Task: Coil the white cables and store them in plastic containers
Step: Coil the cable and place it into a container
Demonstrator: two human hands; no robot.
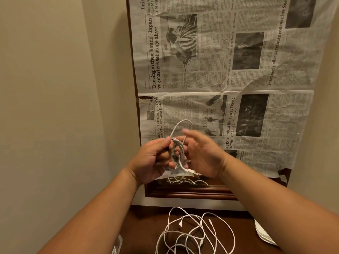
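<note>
My left hand [156, 158] grips a small coil of white cable [178, 153], held up in front of the newspaper-covered panel. A loose loop of that cable arcs above the coil, and its USB plug [194, 173] hangs below. My right hand [203, 154] is beside the coil with its fingers blurred and mostly straight, touching the cable's loose part. A tangle of more white cables [194, 233] lies on the dark wooden surface [146, 226] below my arms. At the right edge sits part of a white plastic container [262, 233].
A sheet of newspaper [229, 79] covers a framed panel leaning against the wall; its lower edge reflects the cables. A beige wall [64, 88] fills the left side. A pale object [117, 244] shows at the bottom left beside my left forearm.
</note>
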